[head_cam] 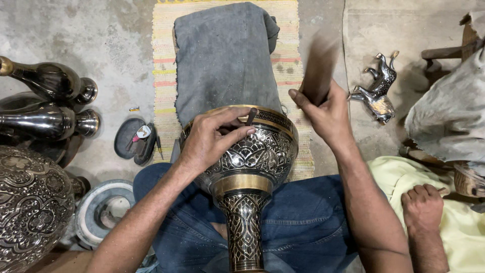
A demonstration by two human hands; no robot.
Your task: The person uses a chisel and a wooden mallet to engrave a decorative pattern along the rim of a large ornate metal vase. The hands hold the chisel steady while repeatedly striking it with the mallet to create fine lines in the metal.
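- Concrete floor (101,35) with a striped rug (290,55) lies underneath.
- Engraved vase (252,151) rests on the lap, its pattern largely cut (rim band apparently unfinished).
- Left hand (209,139) fingers pinch a small chisel (251,116) at the rim.
- Right hand (328,114) fingers grip a raised, blurred mallet (318,65).

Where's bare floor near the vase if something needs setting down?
Bare concrete lies upper left, between the striped mat and the dark bottle-shaped vessels, and upper right between the mat and the metal horse figurine. The left side is crowded: an engraved pot, a ring stand, a small tray. Another person's hand fills the lower right.
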